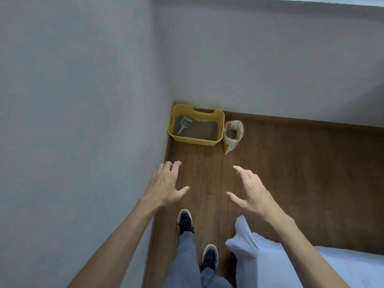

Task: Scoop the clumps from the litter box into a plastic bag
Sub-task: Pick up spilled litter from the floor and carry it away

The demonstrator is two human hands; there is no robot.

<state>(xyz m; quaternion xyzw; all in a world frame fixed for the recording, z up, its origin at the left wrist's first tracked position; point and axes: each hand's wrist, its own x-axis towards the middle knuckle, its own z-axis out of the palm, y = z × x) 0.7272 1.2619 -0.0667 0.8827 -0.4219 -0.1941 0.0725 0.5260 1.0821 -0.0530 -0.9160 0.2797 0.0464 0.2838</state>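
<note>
A yellow litter box (192, 140) sits on the floor in the room's corner, with brown litter inside. A grey slotted scoop (184, 124) lies in its left part. Beside the box's right wall stands a pale yellowish plastic bag (234, 133) with its mouth open. My left hand (166, 185) and my right hand (250, 191) are stretched forward in the air, well short of the box, fingers spread and loosely bent. Both hold nothing. Clumps in the litter are too small to make out.
Grey walls (83, 100) close the corner on the left and behind the box. Brown wooden floor (291, 173) spreads to the right. A bed edge with a white sheet (259, 252) is at lower right. My feet in black shoes (184, 222) stand below.
</note>
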